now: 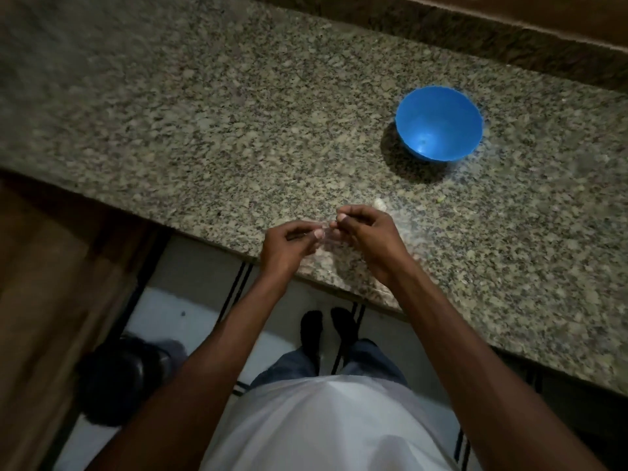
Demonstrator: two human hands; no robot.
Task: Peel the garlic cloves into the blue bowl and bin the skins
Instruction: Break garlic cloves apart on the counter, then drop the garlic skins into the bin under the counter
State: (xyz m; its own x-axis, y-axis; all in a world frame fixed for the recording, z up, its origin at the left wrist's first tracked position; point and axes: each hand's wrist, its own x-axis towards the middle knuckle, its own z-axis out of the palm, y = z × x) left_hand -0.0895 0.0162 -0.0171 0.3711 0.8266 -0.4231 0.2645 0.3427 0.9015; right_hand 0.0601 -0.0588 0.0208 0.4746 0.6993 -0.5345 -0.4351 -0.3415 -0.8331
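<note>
Head view shows left hand point(289, 244) and right hand point(365, 232) pinching what seems a garlic clove point(328, 231), mid-peel; next, drop it into the blue bowl point(438, 122).

Bowl point(439, 123) plain blue; counter point(210, 107) grey-beige-black speckled granite; shirt point(326, 426) white; trousers point(295, 365) blue.

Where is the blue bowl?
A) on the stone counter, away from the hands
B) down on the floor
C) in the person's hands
A: the blue bowl stands on the speckled counter, beyond and to the right of both hands, and neither hand touches it.
</note>
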